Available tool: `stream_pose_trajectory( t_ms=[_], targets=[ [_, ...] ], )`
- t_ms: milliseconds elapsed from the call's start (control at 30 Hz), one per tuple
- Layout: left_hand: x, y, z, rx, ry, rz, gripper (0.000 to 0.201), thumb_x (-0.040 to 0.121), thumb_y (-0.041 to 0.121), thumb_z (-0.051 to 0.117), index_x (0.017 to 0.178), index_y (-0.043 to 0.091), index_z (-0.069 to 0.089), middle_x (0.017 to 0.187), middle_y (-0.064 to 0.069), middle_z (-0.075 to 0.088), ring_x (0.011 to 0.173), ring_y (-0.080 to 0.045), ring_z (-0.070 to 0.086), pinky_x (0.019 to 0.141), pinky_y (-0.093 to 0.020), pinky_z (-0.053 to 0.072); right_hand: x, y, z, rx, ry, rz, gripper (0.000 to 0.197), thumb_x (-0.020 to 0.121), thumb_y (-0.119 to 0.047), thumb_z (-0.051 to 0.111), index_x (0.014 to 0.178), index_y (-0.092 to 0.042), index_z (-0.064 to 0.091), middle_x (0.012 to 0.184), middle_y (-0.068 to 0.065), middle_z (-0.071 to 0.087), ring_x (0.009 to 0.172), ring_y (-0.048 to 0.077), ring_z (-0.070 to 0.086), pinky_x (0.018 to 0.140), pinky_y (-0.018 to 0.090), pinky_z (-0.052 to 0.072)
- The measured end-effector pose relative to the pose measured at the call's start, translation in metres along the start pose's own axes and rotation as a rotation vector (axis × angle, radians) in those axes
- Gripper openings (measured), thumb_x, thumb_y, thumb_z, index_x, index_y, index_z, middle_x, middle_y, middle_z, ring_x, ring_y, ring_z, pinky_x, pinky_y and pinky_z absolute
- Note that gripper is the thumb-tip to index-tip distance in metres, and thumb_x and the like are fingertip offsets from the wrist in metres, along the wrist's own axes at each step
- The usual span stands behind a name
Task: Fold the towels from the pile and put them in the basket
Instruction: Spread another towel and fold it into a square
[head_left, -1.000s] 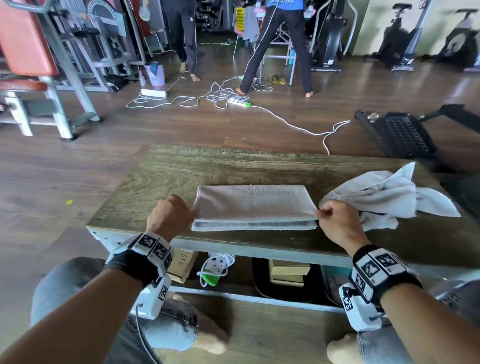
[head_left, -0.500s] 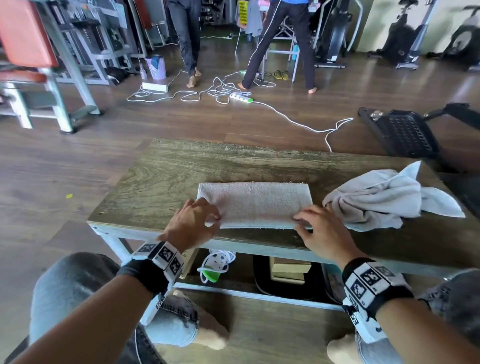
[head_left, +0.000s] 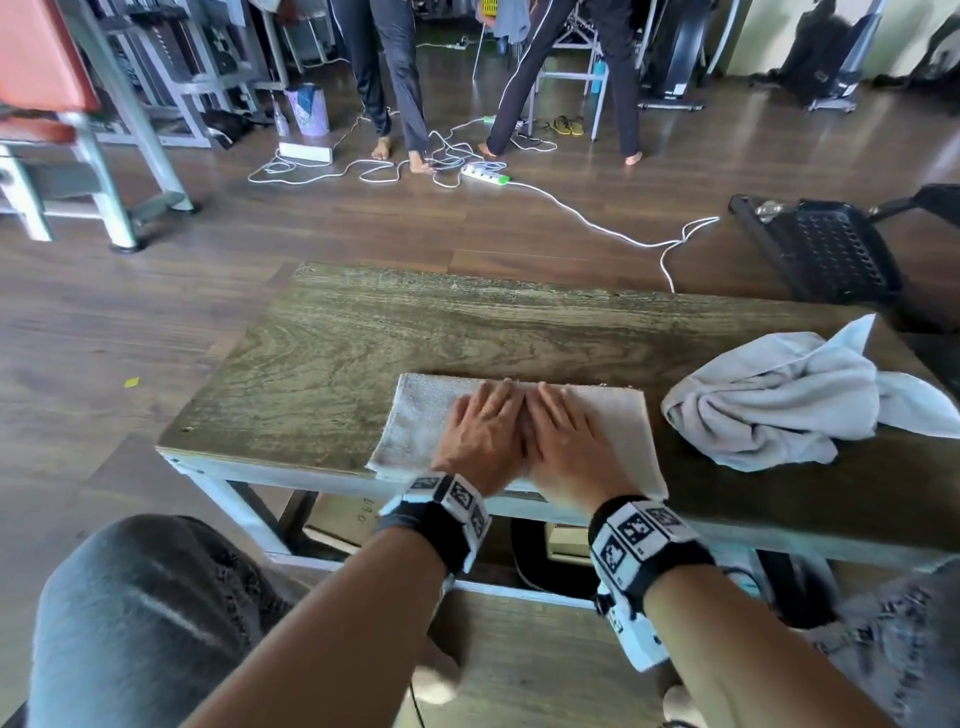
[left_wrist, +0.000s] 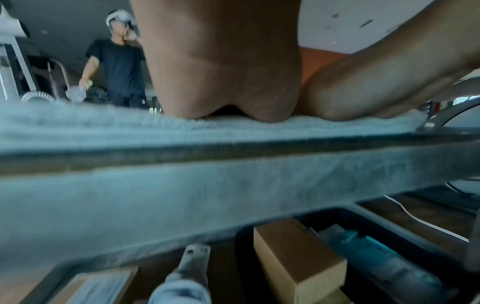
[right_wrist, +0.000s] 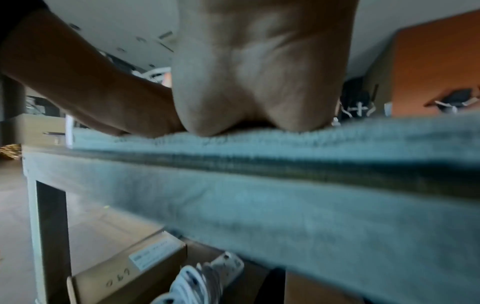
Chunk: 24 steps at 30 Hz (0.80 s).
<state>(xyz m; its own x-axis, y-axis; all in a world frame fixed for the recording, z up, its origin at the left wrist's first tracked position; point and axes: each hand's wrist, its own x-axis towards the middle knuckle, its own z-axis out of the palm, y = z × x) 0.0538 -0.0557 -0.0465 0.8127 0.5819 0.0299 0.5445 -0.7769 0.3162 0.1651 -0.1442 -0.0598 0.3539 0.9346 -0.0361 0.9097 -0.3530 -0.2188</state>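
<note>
left hand (head_left: 480, 431) lying flat, fingers straight, pressing on the folded towel (head_left: 415, 421) | right hand (head_left: 563, 436) lying flat just beside it, thumbs touching, pressing the same towel | folded towel sitting at the near edge of the desk (head_left: 363, 332) | crumpled towel (head_left: 779, 400) lying to its right, apart

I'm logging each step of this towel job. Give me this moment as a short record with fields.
surface: wooden table
folded towel: folded towel lies flat at the table's near edge
left hand: left hand flat, palm down on the towel
right hand: right hand flat beside it, touching the left
crumpled towel: crumpled towel lies to the right, unfolded
basket: black basket on the floor beyond the table
</note>
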Motion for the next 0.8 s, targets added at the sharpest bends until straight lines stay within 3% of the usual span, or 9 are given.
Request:
stream_pose_trajectory(
  t_ms=[67,133,233,333,533,800],
  targets=[
    [-0.003,-0.002,0.007,0.049,-0.039,-0.014,0.061,0.099,0.042,0.013,0.157,0.023,0.011,0.165,0.005,0.006,0.153,-0.019,0.000,0.124,-0.044,0.003,-0.001,0.005,0.013,-0.086,0.026,-0.001,0.075,0.096,-0.049,-0.008,0.160,-0.017,0.016,0.167,0.003,0.014,0.155,0.022,0.008,0.123,0.045,0.013],
    [-0.003,-0.007,0.008,0.069,-0.043,0.000,0.061,0.100,0.043,0.009,0.158,0.024,0.005,0.165,0.006,-0.001,0.152,-0.017,-0.006,0.124,-0.043,-0.002,-0.002,0.007,0.013,-0.089,0.054,0.000,0.073,0.098,-0.049,-0.008,0.160,-0.019,0.017,0.168,0.001,0.014,0.155,0.021,0.007,0.123,0.045,0.012],
    [-0.001,-0.009,0.008,0.085,-0.034,0.008,0.059,0.102,0.043,0.012,0.158,0.025,0.004,0.165,0.006,-0.002,0.152,-0.016,-0.007,0.124,-0.041,-0.004,-0.004,0.004,0.008,-0.086,0.095,0.018,0.068,0.099,-0.049,0.002,0.160,-0.023,0.018,0.167,0.000,0.014,0.155,0.020,0.008,0.124,0.045,0.012],
    [-0.003,-0.008,0.008,0.084,-0.029,-0.009,0.057,0.103,0.042,0.012,0.158,0.027,0.005,0.165,0.007,-0.002,0.152,-0.016,-0.007,0.124,-0.042,-0.004,-0.007,0.001,0.006,-0.024,0.082,0.065,0.068,0.096,-0.052,-0.001,0.160,-0.031,0.010,0.168,-0.006,0.005,0.155,0.017,-0.001,0.125,0.043,0.004],
    [-0.004,-0.007,0.005,0.105,-0.050,-0.023,0.057,0.102,0.045,0.008,0.157,0.032,-0.001,0.164,0.008,-0.006,0.151,-0.015,-0.010,0.123,-0.042,-0.007,-0.008,0.000,0.002,0.014,0.072,0.147,0.057,0.104,-0.050,0.013,0.159,-0.038,0.008,0.168,-0.009,0.001,0.155,0.015,-0.006,0.125,0.039,-0.003],
    [-0.004,-0.018,0.006,0.117,-0.073,-0.099,0.063,0.098,0.059,0.007,0.156,0.035,-0.005,0.164,0.008,-0.011,0.151,-0.014,-0.013,0.123,-0.042,-0.006,-0.018,0.024,-0.004,-0.008,0.045,0.245,0.061,0.101,-0.055,0.007,0.159,-0.036,0.002,0.167,-0.012,-0.005,0.154,0.012,-0.011,0.125,0.040,-0.004]
  ],
)
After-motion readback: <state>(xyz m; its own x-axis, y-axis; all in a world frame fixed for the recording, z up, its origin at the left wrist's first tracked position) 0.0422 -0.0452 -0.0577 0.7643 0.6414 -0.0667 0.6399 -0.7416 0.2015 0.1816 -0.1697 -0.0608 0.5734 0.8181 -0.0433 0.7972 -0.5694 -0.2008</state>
